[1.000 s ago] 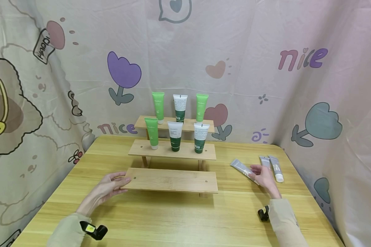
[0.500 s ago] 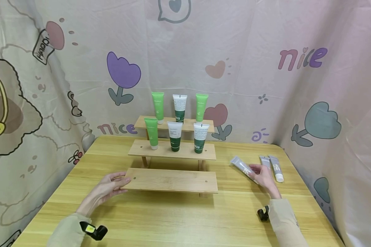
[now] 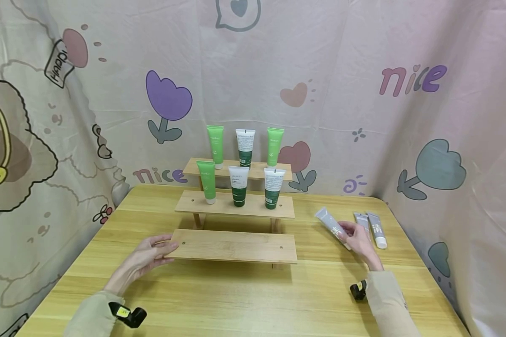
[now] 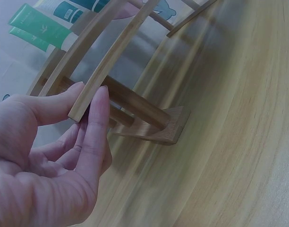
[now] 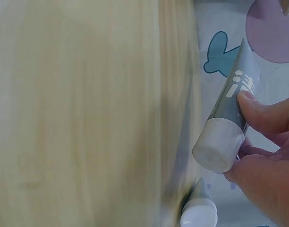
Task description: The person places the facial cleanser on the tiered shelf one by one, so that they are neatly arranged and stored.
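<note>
Grey tube [image 3: 329, 222] is located right of the stepped stand, above the right part of the table [image 3: 236, 304]. It is pinched near its cap end between thumb and fingers of the right hand [image 3: 358, 241]; the white cap [image 5: 220, 146] is seen in the right wrist view.

Axis: the tube is tilted, its flat crimped end directed far and left from the fingers, its cap end near and right. The lowest board [image 3: 234, 245] lies to the left, well apart, its long axis running left to right. If the tube is to be stood there, a leftward carry and a turn to upright are judged necessary, cap down.

The left end of that board is pinched between thumb and fingers of the left hand [image 3: 145, 256]. The tube is held by the nearer hand, the right. Two other grey tubes [image 3: 377, 229] are left lying just beyond it.
</note>
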### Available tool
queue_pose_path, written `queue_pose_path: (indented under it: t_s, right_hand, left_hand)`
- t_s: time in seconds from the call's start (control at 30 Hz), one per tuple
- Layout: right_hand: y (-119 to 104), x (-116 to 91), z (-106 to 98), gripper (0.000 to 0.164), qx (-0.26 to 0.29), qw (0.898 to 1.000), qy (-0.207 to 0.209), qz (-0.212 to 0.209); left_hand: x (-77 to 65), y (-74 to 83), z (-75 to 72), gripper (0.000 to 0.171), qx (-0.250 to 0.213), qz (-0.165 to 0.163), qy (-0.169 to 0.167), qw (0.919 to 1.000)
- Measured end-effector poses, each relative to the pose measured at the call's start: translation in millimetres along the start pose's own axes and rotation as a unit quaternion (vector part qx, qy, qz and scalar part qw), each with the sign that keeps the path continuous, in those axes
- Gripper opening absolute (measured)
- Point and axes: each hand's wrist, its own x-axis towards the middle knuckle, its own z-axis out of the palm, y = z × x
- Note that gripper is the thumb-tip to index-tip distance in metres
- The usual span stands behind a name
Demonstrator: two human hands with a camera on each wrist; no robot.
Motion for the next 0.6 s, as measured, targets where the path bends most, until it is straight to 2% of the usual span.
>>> queue_pose_path:
  t_s: [0.6]
  right_hand:
    - [-14.8, 0.7, -1.2, 0.052, 0.089, 0.995, -0.031, 0.021]
  left_hand:
    - [-0.1, 0.0, 0.6, 0.082, -0.006, -0.001, 0.002, 1.0]
